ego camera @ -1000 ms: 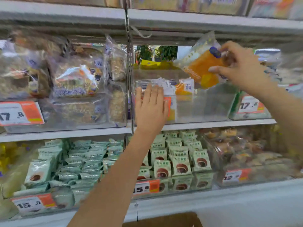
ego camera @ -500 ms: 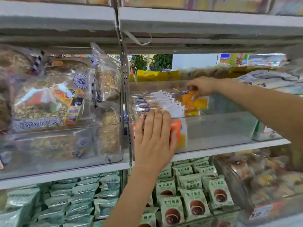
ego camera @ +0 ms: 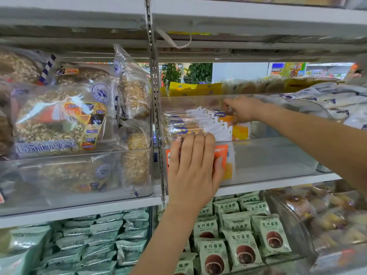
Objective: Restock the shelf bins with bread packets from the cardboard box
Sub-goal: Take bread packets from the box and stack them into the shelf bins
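Where the two shelf bays met at a slotted upright (ego camera: 154, 80), the white shelf (ego camera: 278, 183) carried two clear bins side by side. The left bin (ego camera: 83, 175) was packed with large bags of grain bread (ego camera: 59, 120), one narrower bag standing upright against its right wall. The right bin (ego camera: 274, 155) held a row of packets (ego camera: 190, 124) stood on edge in its left part, with its right part bare. On the shelf below lay pale green packets (ego camera: 244, 241), upright to the right of the upright post and stacked flat to the left of it; a further clear bin of wrapped buns (ego camera: 317, 215) sat at the far right, blurred.

The left hand (ego camera: 195, 167) lay flat against the front wall of the right bin, fingers straight and together, fingertips reaching over the rim and touching the packet row; it covered most of an orange price tag (ego camera: 221, 155). It held nothing.

The right hand (ego camera: 243, 110) reached into the same bin from the right, its fingers curled and pinching the top edge of an orange packet (ego camera: 239, 130). That packet stood upright at the right end of the row, touching its neighbour, inside the bin.
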Available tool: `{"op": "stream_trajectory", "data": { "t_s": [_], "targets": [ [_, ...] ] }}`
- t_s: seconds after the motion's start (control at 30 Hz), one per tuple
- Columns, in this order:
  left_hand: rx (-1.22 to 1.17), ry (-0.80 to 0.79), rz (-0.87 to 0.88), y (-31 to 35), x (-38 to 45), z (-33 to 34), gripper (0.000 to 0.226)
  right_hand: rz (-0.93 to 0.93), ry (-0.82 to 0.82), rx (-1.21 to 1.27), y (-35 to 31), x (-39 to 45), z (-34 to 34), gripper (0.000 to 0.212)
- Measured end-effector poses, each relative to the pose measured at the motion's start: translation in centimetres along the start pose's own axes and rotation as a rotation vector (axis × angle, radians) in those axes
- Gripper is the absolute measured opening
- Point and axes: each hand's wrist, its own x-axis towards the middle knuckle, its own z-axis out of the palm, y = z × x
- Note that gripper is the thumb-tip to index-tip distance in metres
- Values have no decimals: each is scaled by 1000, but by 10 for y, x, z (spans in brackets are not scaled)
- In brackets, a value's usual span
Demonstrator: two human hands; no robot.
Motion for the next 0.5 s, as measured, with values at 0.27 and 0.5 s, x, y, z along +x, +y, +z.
{"op": "stream_trajectory", "data": {
  "t_s": [0.27, 0.5],
  "targets": [
    [-1, -79, 5, -1, 3, -4, 39, 99, 110, 251, -1, -29, -18, 47],
    [-55, -285, 24, 2, -8, -35, 55, -48, 573, 232, -40, -154, -26, 22]
  ]
}}
